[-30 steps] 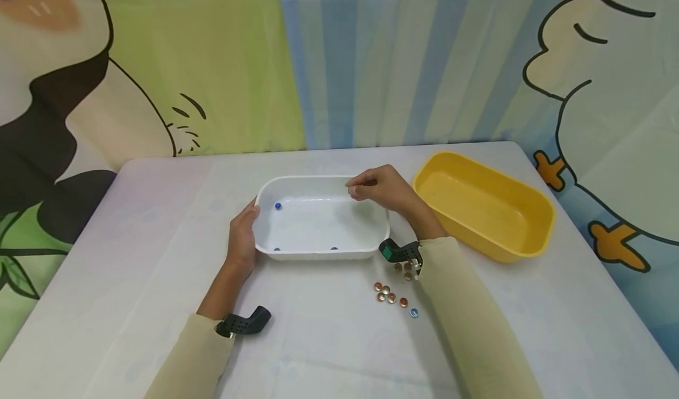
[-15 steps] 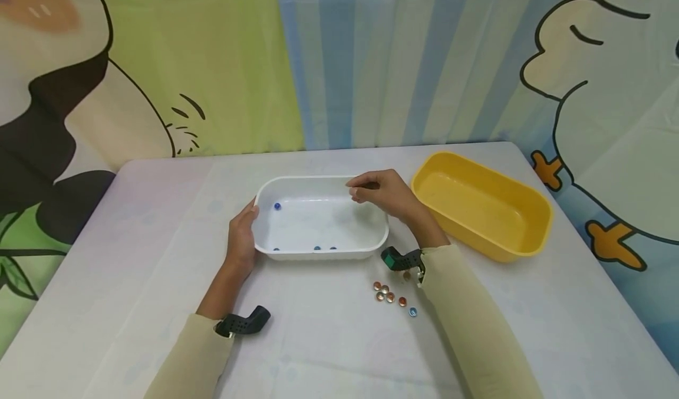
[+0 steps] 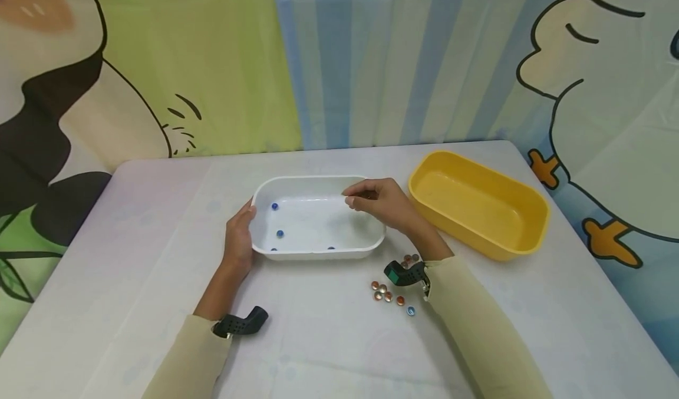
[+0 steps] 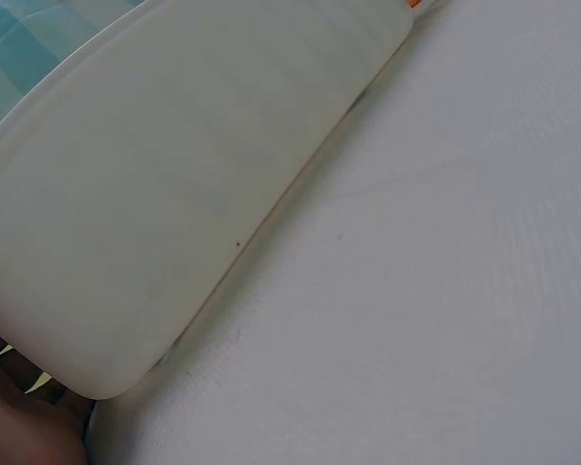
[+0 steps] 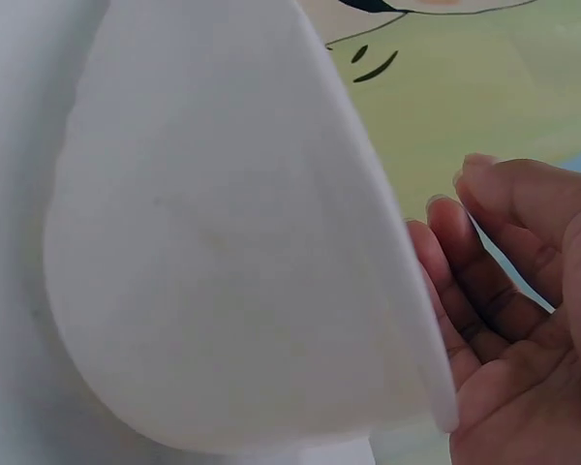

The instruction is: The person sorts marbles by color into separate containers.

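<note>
A white oblong basin (image 3: 318, 257) stands on the table, with several small blue marbles (image 3: 280, 234) inside. My left hand (image 3: 239, 240) grips the basin's left end, thumb over the rim and fingers against the outside. In the left wrist view the basin's outer wall (image 4: 174, 194) hides most of that hand. Over the basin's right end hovers my right hand (image 3: 384, 201), fingers loosely bent, thumb and forefinger tips close together in the head view. In the right wrist view nothing shows between the right thumb and fingers (image 5: 484, 271).
Several orange-brown marbles (image 3: 388, 297) and one light blue marble (image 3: 411, 311) lie on the table in front of the basin, some partly hidden by the right wrist camera (image 3: 405, 273). A yellow basin (image 3: 477, 210) sits at the right. A printed curtain (image 3: 371, 63) hangs behind the table.
Another blue marble showed at the basin's near wall half a second ago; now one lies farther left on the floor. My right hand has come slightly lower and nearer. The left hand keeps its hold.
</note>
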The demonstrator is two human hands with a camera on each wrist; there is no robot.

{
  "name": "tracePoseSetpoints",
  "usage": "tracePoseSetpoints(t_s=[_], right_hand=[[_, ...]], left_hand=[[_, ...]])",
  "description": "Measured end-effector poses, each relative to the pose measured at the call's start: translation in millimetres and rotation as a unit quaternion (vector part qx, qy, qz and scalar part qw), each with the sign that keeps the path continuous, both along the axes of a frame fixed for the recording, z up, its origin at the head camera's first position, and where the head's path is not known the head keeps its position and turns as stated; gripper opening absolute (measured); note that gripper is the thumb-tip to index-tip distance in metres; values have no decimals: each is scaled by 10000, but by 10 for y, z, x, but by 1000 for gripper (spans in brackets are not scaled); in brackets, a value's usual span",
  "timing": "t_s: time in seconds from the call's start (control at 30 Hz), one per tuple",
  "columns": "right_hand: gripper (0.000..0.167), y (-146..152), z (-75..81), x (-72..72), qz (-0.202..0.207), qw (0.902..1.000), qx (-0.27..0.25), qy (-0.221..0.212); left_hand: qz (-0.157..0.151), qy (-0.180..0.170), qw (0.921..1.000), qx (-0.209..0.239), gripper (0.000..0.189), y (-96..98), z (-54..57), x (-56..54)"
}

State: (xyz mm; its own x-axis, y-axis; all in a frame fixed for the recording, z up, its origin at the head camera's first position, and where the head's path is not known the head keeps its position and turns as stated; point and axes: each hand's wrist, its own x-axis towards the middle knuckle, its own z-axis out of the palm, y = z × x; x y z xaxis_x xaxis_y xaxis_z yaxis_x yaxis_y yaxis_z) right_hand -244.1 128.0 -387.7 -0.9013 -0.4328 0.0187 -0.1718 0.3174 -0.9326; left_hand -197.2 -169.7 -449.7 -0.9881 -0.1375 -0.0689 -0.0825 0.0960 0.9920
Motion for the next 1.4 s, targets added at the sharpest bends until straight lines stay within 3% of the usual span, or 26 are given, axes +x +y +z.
tracePoseSetpoints(t_s=[0.23, 0.47, 0.87, 1.13, 1.4], right_hand=[[22, 36, -18, 102, 72, 9999, -107, 100], [20, 76, -30, 194, 273, 9990, -317, 145], [17, 268, 34, 418, 359, 9967, -570, 453], [15, 399, 111, 587, 402, 9968, -387, 567], [14, 526, 50, 684, 531, 9966, -292, 553]], left_hand=[[11, 40, 10000, 52, 50, -5, -21, -5], [-16, 38, 9998, -183, 51, -8, -20, 5], [-13, 71, 10000, -4, 51, -10, -27, -10], [14, 131, 9999, -8, 51, -14, -24, -16], [85, 67, 9999, -37, 50, -5, 0, -7]])
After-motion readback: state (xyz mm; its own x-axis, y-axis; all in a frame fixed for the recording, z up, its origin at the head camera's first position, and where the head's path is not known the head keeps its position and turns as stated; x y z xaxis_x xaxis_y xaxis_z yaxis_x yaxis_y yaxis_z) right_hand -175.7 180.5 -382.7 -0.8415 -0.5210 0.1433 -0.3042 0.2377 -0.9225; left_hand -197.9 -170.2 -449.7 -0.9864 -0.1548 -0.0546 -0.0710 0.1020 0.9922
